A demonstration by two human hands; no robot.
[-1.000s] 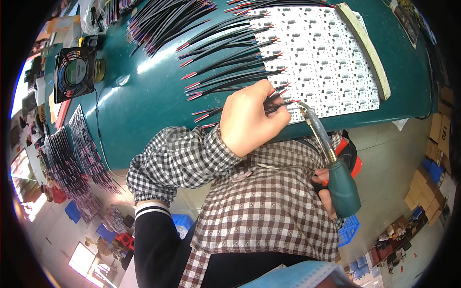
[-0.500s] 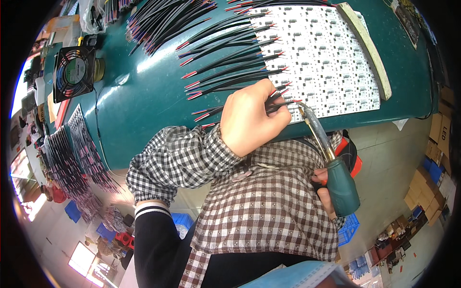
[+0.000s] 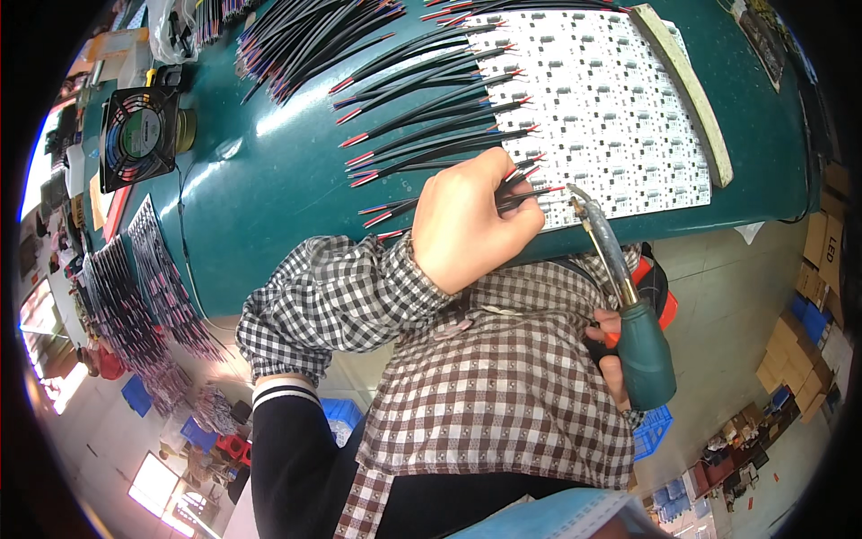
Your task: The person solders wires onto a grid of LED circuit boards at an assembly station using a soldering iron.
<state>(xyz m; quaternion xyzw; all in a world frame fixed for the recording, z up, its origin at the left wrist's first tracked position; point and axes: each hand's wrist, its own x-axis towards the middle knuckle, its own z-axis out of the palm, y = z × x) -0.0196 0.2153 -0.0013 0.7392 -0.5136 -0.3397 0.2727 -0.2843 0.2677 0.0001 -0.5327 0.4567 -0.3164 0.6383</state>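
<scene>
My left hand is closed, thumb and fingertips pinching a thin black-sleeved wire whose red end sticks out to the right over the white circuit board panel. Other wires with red tips pass under and beside the fingers. My right hand, partly hidden behind the handle, grips a green-handled soldering iron. Its bent metal tip stands just right of the wire's red end, above the panel's near edge. Small black components cover the panel in rows.
A row of black wires lies across the panel's left edge. A pale curved bar rests on the panel's right side. Farther left are a wire pile, a black fan and wire bundles hanging over the green table's edge.
The soldering iron's tip has shifted slightly right, away from the wire's red end, and my right hand moved a little with it. My left hand looks still.
</scene>
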